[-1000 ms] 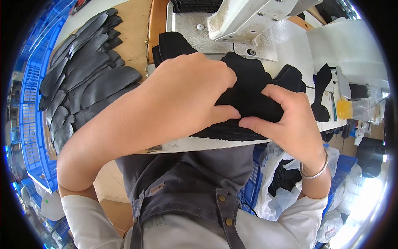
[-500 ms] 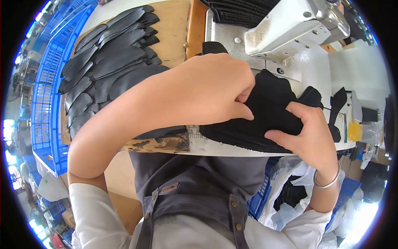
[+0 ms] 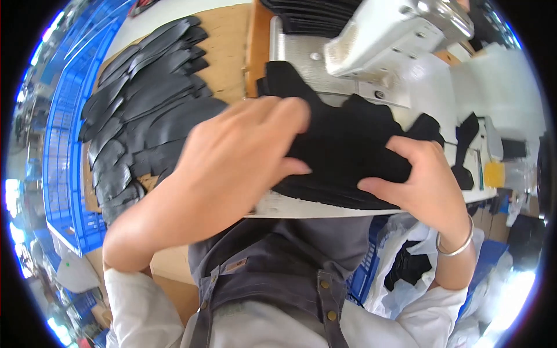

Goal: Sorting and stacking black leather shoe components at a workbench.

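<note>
A stack of black cut fabric pieces (image 3: 348,145) lies at the table's front edge, with a wavy outline and layered edges. My right hand (image 3: 426,180) grips its right side, thumb lying on top. My left hand (image 3: 243,145) is over the stack's left part, smeared by motion. Its thumb points right, apart from the bent fingers, whose tips are hard to make out. Whether it pinches a piece is not visible. Behind the stack stands a white sewing machine (image 3: 377,43) with a metal bed.
Overlapping dark leather-like pieces (image 3: 156,87) cover a brown board on the left, beside a blue plastic crate (image 3: 61,151). More black pieces (image 3: 316,17) are piled behind the machine bed. Below the table edge at right hangs a white plastic bag (image 3: 380,278) with black scraps.
My left hand has drawn back to the left and nearer to me, uncovering more of the stack's upper left. My right hand keeps its hold. The whole view has shifted slightly.
</note>
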The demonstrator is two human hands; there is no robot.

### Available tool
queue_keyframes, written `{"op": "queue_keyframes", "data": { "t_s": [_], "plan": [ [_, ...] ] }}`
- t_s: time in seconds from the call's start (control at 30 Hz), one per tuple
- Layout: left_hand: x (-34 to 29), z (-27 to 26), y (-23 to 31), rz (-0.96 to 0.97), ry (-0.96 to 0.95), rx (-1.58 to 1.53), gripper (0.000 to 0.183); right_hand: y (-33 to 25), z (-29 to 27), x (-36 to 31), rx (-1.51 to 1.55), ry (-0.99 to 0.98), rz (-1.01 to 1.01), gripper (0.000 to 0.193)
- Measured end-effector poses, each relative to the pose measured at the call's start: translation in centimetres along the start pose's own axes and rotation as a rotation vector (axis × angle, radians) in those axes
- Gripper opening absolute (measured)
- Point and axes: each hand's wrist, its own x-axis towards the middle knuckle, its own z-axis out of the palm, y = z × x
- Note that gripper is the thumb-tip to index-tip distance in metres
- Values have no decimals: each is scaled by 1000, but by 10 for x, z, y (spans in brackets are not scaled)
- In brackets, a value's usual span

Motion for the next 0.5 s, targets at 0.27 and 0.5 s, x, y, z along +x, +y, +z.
{"op": "queue_keyframes", "data": {
  "t_s": [0.27,0.5],
  "plan": [
    [-17,31,49,247,15,193,78,8,-1,-2,1,13,-105,40],
    [-19,68,40,217,1,289,84,23,-29,-19,427,-189,321,23]
  ]
}}
